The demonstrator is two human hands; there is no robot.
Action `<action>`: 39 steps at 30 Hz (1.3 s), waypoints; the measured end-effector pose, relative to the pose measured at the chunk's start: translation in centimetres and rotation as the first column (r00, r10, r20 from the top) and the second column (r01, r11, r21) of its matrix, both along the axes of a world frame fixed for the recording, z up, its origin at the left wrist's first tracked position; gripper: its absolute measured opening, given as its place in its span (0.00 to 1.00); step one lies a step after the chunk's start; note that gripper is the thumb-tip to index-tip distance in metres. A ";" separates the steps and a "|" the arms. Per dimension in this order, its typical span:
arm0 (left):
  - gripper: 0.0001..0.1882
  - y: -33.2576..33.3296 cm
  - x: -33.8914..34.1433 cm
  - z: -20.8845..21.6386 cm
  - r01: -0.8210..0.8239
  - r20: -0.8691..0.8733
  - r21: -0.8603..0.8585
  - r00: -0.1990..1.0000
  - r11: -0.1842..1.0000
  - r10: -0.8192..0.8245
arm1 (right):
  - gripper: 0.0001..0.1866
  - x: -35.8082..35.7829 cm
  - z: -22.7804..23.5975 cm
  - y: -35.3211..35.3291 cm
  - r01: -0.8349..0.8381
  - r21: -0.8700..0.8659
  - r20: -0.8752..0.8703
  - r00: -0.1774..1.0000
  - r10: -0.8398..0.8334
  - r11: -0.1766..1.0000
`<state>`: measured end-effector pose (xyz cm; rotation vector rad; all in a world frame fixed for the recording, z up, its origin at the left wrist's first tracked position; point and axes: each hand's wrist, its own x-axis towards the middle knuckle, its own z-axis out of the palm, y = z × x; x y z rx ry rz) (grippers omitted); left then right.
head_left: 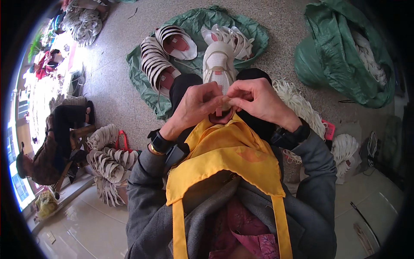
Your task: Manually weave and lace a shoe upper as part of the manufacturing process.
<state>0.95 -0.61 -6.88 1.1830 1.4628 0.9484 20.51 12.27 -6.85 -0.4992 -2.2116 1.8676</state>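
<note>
A white and beige sneaker [219,60] lies between my knees, toe pointing away, with pink tabs on its tongue and heel opening. My left hand [196,104] is closed over the shoe's throat, thumb and fingers pinched together. From the other side my right hand [261,100] meets it in a pinch too, the fingertips of both almost touching. A small pale bit shows between them, too hidden to name. A yellow apron [228,159] covers my lap right below the shoe's heel.
Ahead, stacked shoe uppers [155,60] lie on a green plastic sheet [198,19]. A green sack [334,54] of white pieces stands at far right, above a heap of white laces [297,101]. More uppers [108,162] pile up at left, near a seated person [51,144].
</note>
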 end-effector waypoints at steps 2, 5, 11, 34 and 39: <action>0.08 0.4 -0.3 -0.5 -0.022 -0.155 0.048 0.987 0.999 0.029 | 0.06 -0.5 -0.5 0.0 0.113 0.120 0.028 0.993 -0.118 0.986; 0.09 1.4 -0.5 -2.2 -0.135 -0.367 0.323 0.895 0.937 0.255 | 0.06 -1.5 -1.6 0.3 0.238 0.302 0.004 0.968 -0.251 0.923; 0.12 3.5 -1.1 -4.2 -0.223 -0.334 0.339 0.879 0.914 0.339 | 0.05 -3.2 -3.6 1.3 0.368 0.406 -0.024 0.919 -0.393 0.837; 0.11 4.8 0.1 -5.3 -0.355 -0.389 0.312 0.799 0.881 0.459 | 0.03 -4.4 -5.1 1.3 0.444 0.399 -0.065 0.887 -0.458 0.803; 0.11 4.9 0.1 -5.5 -0.377 -0.354 0.321 0.804 0.869 0.479 | 0.02 -4.5 -5.2 1.7 0.418 0.423 -0.070 0.900 -0.431 0.804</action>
